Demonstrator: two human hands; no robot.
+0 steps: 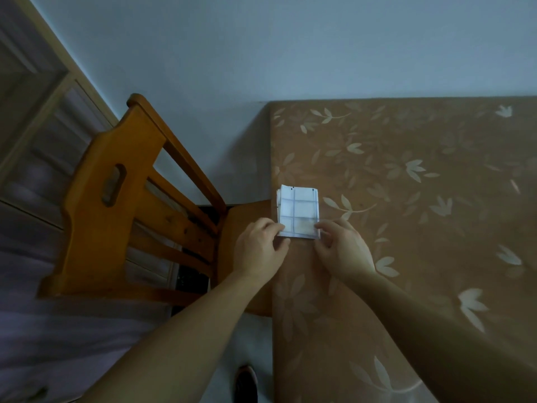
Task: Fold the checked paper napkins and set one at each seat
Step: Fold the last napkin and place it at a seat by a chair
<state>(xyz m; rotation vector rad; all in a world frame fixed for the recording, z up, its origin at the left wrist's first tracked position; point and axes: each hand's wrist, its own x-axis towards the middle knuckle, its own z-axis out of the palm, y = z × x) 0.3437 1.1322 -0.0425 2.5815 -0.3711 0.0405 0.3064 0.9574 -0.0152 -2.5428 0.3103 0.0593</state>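
A folded white paper napkin with a blue checked pattern [297, 209] lies flat on the table near its left edge, in front of the wooden chair. My left hand [258, 247] pinches the napkin's near left corner with thumb and fingertips. My right hand [343, 248] pinches its near right corner the same way. Both forearms reach in from the bottom of the view. Only this one napkin is in sight.
The table carries a brown cloth with pale leaf prints [406, 199], and its left edge runs down the middle of the view. A wooden chair [122, 199] stands at that edge, its seat partly under the table. A pale wall lies behind, and a dark shoe [245, 382] shows on the floor.
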